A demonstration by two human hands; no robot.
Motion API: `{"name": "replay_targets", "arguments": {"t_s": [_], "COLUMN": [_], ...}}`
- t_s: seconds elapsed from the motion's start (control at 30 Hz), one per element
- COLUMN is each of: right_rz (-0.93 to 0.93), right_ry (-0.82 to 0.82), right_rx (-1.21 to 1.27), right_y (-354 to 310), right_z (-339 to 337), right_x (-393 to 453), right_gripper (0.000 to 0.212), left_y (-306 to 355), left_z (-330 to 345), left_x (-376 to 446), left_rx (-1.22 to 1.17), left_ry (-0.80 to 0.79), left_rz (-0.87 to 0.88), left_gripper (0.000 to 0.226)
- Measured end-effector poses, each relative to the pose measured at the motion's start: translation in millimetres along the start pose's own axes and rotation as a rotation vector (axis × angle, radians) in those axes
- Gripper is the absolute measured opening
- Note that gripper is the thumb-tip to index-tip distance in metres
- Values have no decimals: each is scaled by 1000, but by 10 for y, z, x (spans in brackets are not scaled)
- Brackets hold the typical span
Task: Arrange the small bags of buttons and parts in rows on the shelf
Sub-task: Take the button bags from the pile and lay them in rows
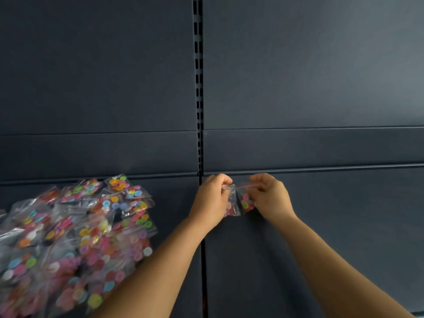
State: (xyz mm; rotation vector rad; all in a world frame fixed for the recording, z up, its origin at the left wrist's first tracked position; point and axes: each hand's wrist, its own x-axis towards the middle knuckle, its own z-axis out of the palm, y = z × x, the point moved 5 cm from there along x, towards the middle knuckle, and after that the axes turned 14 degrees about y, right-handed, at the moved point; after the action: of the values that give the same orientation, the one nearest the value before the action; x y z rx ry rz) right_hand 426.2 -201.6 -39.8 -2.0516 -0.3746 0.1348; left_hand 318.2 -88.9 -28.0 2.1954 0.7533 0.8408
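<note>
Small bags of buttons (75, 239) lie heaped in a loose, overlapping pile on the left part of the dark shelf (321, 226), their clear plastic showing pink, yellow, blue, green and orange buttons. The shelf runs across the whole lower view, split by a narrow seam (203, 260) that continues upward as a slotted upright (198, 88) between the dark back panels (309, 65). Near the back edge, just right of the seam, both hands meet. The left hand (212, 198) has its fingers curled, pinching the top of one clear bag (231, 203). The right hand (271, 198) pinches a second bag (246, 203) just beside the first, the two touching between the hands.
</note>
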Motion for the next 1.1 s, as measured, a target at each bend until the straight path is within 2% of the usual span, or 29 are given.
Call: {"name": "replay_targets", "arguments": {"t_s": [0.1, 0.2, 0.33, 0.43, 0.5, 0.6, 0.73, 0.8, 0.87, 0.97, 1.1], "right_rz": [-201, -451, -670, -591, -564, -633, -642, -616, -591, -604, -608], "right_ry": [-8, 24, -68, -205, -171, -75, -258, -289, -247, -90, -85], "right_rx": [-211, -264, -418, -612, -629, -563, -589, -613, -566, -469, -463], "right_y": [-35, -116, -98, 46, 56, -26, 66, 99, 50, -34, -49], "right_z": [-14, -80, -80, 6, -12, -108, -29, 19, 26, -29, 14], "right_x": [11, -100, -250, -247, -222, -259, -386, -344, -293, -274, -254], "right_gripper": [43, 37, 28, 39, 42, 41, 43, 46, 44, 33, 23], "left_y": [28, 83, 82, 67, 60, 50, 11, 4, 19, 2, -26], "left_z": [35, -25, 50, 91, 82, 83, 133, 139, 116, 73, 141], "left_x": [-44, -187, -335, -371, -390, -444, -517, -484, -419, -316, -254], "left_rx": [206, 348, 373, 413, 410, 408, 407, 389, 344, 296, 323], "left_ry": [25, 72, -71, -132, -143, -177, -228, -220, -175, -79, -71], "left_rz": [104, 217, 228, 226, 232, 258, 260, 260, 252, 186, 165], "left_gripper": [32, 28, 29, 39, 45, 48, 49, 50, 48, 41, 33]}}
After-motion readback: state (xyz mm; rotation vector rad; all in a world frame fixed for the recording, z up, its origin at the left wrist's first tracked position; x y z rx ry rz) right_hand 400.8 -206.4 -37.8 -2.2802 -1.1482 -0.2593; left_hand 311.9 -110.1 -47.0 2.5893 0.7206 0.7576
